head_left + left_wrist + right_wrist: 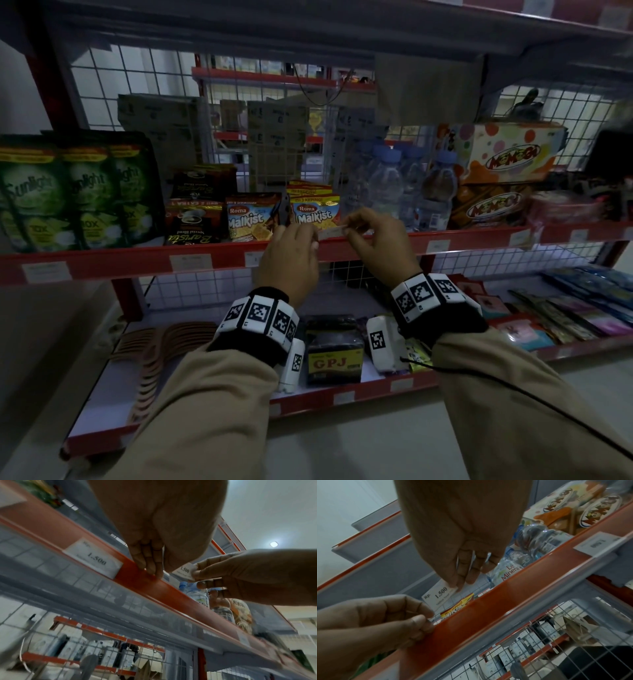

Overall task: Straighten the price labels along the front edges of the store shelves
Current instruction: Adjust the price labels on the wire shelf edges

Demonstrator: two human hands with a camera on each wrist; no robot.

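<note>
The fingers (453, 584) of the right hand (380, 246) pinch one end of a loose white price label (439, 595) printed "Rp. 1.500", holding it just above the red front strip (376, 245) of the middle shelf and clear of the strip's channel. In the left wrist view the same label (185, 570) shows between the right thumb and forefinger, tilted, its other end hidden behind the left hand. The left hand (289, 260) is curled, its fingertips (152, 570) pressed against the top edge of the red strip just left of the label; whether they also touch the label I cannot tell.

A 2nd label (93, 558), also reading 1.500, sits seated in the strip just left of the left hand. Further labels (438, 246) lie in the strip to the right.

Behind the hands on the shelf stand Malkist cracker packs (315, 214), water bottles (387, 181) to their right, and Momogi boxes (503, 154) beyond. Green Sunlight pouches (51, 192) stand at the far left.
</note>
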